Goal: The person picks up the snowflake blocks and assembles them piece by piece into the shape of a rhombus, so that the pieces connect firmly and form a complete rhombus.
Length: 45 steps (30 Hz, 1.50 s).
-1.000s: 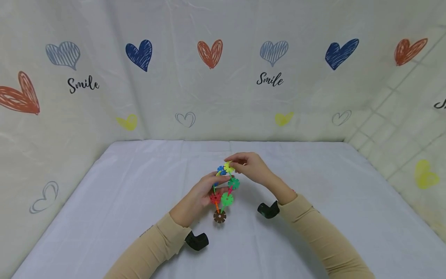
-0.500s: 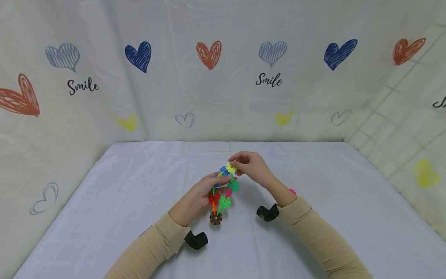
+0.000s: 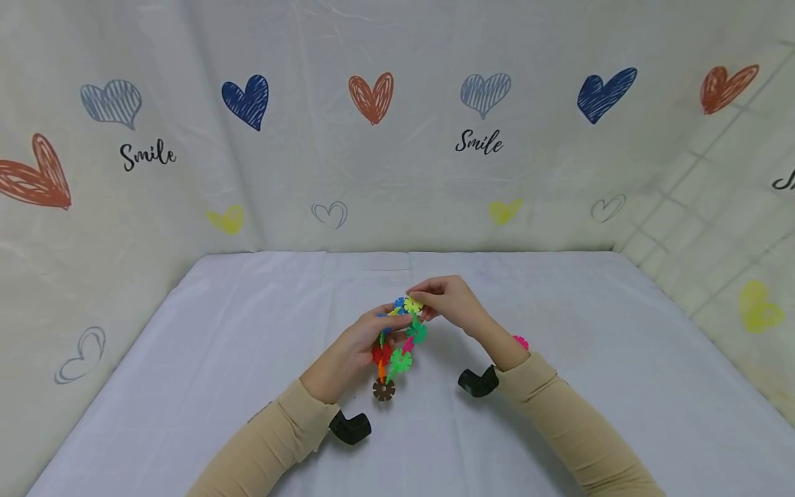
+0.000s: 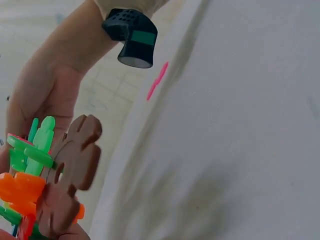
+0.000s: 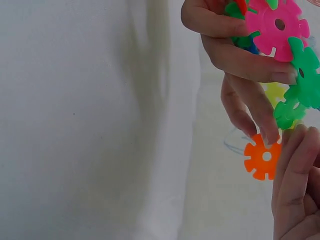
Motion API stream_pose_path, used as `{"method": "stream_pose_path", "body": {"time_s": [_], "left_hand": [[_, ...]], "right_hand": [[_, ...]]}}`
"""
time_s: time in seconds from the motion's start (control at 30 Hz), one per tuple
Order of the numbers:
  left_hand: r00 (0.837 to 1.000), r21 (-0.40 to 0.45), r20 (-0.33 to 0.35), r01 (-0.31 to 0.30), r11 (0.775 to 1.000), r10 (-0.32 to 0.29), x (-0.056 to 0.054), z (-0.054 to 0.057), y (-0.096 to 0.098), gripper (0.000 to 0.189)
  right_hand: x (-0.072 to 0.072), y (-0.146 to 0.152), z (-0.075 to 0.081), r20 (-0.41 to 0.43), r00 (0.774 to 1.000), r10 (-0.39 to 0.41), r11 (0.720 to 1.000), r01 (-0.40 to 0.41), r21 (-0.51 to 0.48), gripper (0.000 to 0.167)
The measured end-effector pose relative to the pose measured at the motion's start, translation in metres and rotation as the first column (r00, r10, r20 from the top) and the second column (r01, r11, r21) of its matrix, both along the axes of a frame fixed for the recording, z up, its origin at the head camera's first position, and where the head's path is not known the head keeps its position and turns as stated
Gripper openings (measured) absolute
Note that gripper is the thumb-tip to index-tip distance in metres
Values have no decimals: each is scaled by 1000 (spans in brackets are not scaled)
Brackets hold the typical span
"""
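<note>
A chain of slotted snowflake discs hangs from my left hand (image 3: pixel 355 343), which grips it between thumb and fingers. At its lower end is a brown disc (image 3: pixel 384 390), seen large in the left wrist view. Green discs (image 3: pixel 400 360) run up its right side, with a red disc (image 3: pixel 381 353) and orange parts on the left. My right hand (image 3: pixel 452 301) pinches a yellow disc (image 3: pixel 413 304) at the top, beside a blue one. In the right wrist view, an orange disc (image 5: pixel 261 159) shows below the left fingers, near a pink disc (image 5: pixel 275 27) and green ones. Fingers hide some joints.
A loose pink disc (image 3: pixel 520 342) lies on the white tablecloth (image 3: pixel 279 297), partly behind the right wrist. Black wrist cameras (image 3: pixel 350 428) hang under both forearms. A cloth wall (image 3: pixel 410 172) printed with hearts stands behind the table.
The chain's lower end has swung slightly left. The yellow disc and the right fingers have shifted a little right and down. More of the loose pink disc now shows by the right wrist.
</note>
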<state>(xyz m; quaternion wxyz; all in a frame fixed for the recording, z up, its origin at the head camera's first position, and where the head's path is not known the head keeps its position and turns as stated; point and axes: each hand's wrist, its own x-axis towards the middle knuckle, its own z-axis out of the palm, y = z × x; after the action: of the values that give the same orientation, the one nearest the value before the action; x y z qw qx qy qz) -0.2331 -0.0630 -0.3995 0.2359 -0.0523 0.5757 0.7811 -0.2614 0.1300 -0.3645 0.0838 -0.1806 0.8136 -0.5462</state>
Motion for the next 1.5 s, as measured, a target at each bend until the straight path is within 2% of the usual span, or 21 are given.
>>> {"method": "stream_pose_path", "body": {"time_s": [0.07,0.2,0.3,0.4,0.57,0.73,1.1,1.5], "left_hand": [[1000,-3,3,-20,1000,20,0,0,0,59],[998,2,4,-69,998,69,0,0,1,64],[996,11,-9,-91,996,91,-1,-1,1,62],[993,25,-19,-114,993,115,-1,-1,1,60],[989,14,-40,-144,989,144,-1,-1,2,62],[988,0,-82,-129,992,129,0,1,3,65],[986,-68,-112,-128,989,120,-1,3,7,69],[986,-98,-112,-132,986,121,-2,0,4,74]], "right_hand": [[0,3,0,5,999,38,998,-38,45,32],[0,11,-1,32,982,186,974,-188,129,50],[1,15,-4,53,952,301,944,-305,126,69],[3,15,-5,38,932,359,927,-361,100,84],[6,13,-6,-56,930,363,928,-355,114,89],[5,13,-8,-97,930,354,932,-341,124,89],[4,14,-9,-100,941,324,944,-315,96,89],[4,13,-13,-54,943,329,943,-324,79,89]]}}
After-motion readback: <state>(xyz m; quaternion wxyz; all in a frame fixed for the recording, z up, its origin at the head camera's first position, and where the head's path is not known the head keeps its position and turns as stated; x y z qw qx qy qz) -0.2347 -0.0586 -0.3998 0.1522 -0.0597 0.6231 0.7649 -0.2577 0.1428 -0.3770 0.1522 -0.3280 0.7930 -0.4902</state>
